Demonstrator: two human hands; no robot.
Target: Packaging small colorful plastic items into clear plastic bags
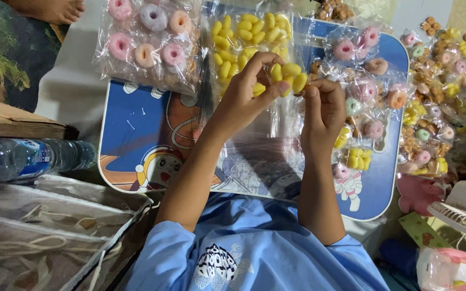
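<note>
Both hands, left hand (pixel 246 89) and right hand (pixel 322 110), pinching small clear packet of yellow snacks (pixel 288 75): light, crinkly, slippery, crushable; best gripped by film edge.

Home floor workspace, snack packing.
Low cartoon table (pixel 130 124) under hands; snack bags (pixel 146 43) beyond; bare foot (pixel 55 9) far left.

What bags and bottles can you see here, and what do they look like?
Clear bag of pink ring snacks: top left, on the blue tray.
Clear bag of yellow puffs: top middle.
Small clear packet: pinched by left hand and right hand.
Water bottle: left, lying down, blue label.
</note>
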